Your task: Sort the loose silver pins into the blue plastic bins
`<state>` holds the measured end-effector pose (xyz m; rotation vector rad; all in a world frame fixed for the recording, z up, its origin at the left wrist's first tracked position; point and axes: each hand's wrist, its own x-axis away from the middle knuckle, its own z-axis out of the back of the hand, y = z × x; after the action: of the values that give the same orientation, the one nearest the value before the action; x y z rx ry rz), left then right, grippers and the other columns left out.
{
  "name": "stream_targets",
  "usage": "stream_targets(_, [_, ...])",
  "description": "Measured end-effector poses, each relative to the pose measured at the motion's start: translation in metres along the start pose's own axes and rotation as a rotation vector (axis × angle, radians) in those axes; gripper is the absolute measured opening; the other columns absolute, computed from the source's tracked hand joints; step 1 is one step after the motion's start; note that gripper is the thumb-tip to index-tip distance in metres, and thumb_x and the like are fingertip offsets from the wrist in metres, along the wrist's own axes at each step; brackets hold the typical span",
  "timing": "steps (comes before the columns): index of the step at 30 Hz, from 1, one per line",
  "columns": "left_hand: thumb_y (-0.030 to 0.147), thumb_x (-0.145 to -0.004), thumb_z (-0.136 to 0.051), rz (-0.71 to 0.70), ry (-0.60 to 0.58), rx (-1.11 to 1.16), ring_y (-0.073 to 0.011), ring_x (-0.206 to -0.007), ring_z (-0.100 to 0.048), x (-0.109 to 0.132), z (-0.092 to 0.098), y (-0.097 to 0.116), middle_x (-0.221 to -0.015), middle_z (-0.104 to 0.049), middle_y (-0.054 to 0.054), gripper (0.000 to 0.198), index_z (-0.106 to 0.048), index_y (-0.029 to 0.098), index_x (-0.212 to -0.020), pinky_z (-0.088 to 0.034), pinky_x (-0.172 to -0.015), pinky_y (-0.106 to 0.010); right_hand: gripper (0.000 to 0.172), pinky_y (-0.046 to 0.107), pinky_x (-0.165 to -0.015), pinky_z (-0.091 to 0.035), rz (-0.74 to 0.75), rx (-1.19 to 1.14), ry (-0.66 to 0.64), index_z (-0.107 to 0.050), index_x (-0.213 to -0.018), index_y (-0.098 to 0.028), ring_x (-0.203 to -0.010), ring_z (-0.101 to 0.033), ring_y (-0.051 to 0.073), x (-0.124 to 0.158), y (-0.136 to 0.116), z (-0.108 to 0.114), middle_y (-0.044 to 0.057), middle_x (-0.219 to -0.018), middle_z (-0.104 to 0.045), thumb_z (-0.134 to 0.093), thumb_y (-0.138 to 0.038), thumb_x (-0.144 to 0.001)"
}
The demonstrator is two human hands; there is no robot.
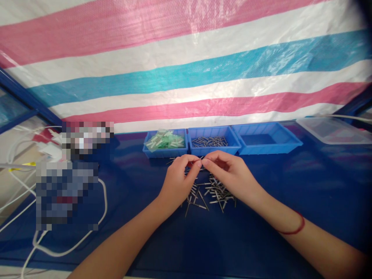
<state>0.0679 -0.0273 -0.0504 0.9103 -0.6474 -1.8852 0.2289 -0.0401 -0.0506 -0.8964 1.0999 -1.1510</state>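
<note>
My left hand (178, 180) and my right hand (229, 174) meet fingertip to fingertip above a loose pile of small metal pins (210, 193) on the blue table (290, 186). Both hands are closed in a pinch at the point where they touch. What they pinch is too small to make out. A red string bracelet (296, 228) circles my right wrist.
Three blue trays stand in a row behind my hands: the left one (164, 142) holds pale green pieces, the middle one (213, 140) holds metal pins, the right one (266, 139) looks empty. A clear lid (331, 130) lies far right. White cables (72, 244) trail at the left.
</note>
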Motion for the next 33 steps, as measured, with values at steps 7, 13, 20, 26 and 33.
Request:
stream_targets(7, [0.027,-0.091,-0.051,-0.08,-0.085,-0.006,-0.017,-0.087,-0.06,-0.0026,0.0024,-0.0004,-0.095,-0.068,-0.003,0.02,-0.065,0.018,-0.101,-0.044,-0.082,-0.03,0.019,0.029,-0.066,-0.045,0.074,0.068,0.02,-0.066,-0.085,-0.02,-0.075,-0.057,0.016,0.0027,-0.0004,0.0013,0.004,-0.086,-0.066,-0.059,-0.037,-0.084])
stream_targets(13, [0.029,-0.09,-0.054,-0.101,-0.073,-0.023,-0.0169,-0.086,-0.059,-0.0025,0.0013,-0.0019,-0.091,-0.068,-0.003,0.015,-0.065,0.018,-0.092,-0.043,-0.08,-0.03,0.019,0.028,-0.061,-0.046,0.129,0.099,0.068,-0.066,-0.084,-0.02,-0.073,-0.056,0.015,0.0045,-0.0006,0.0,0.005,-0.087,-0.064,-0.059,-0.038,-0.084])
stream_targets(20, [0.031,-0.089,-0.054,-0.086,-0.11,-0.018,-0.0163,-0.082,-0.059,-0.0023,0.0014,-0.0033,-0.087,-0.067,-0.002,0.017,-0.065,0.018,-0.089,-0.045,-0.076,-0.029,0.022,0.029,-0.062,-0.049,0.205,0.147,-0.029,-0.07,-0.096,-0.023,-0.085,-0.06,0.019,0.0045,-0.0026,0.0023,0.008,-0.096,-0.063,-0.055,-0.036,-0.087])
stream_targets(26, [0.031,-0.087,-0.057,-0.029,-0.044,0.034,-0.015,-0.082,-0.059,-0.0031,0.0047,-0.0058,-0.087,-0.065,-0.001,0.014,-0.063,0.019,-0.09,-0.046,-0.076,-0.027,0.022,0.033,-0.071,-0.051,0.189,0.196,-0.005,-0.07,-0.095,-0.024,-0.092,-0.06,0.021,0.0008,-0.0005,0.0043,0.008,-0.098,-0.065,-0.053,-0.036,-0.088])
stream_targets(33, [0.034,-0.091,-0.05,-0.02,0.003,0.055,-0.0141,-0.083,-0.059,-0.0039,0.0045,-0.0061,-0.09,-0.064,-0.002,0.019,-0.06,0.018,-0.095,-0.046,-0.079,-0.026,0.024,0.031,-0.069,-0.046,0.139,0.247,-0.011,-0.07,-0.088,-0.021,-0.082,-0.058,0.019,-0.0013,0.0055,0.0019,0.006,-0.088,-0.065,-0.052,-0.038,-0.088])
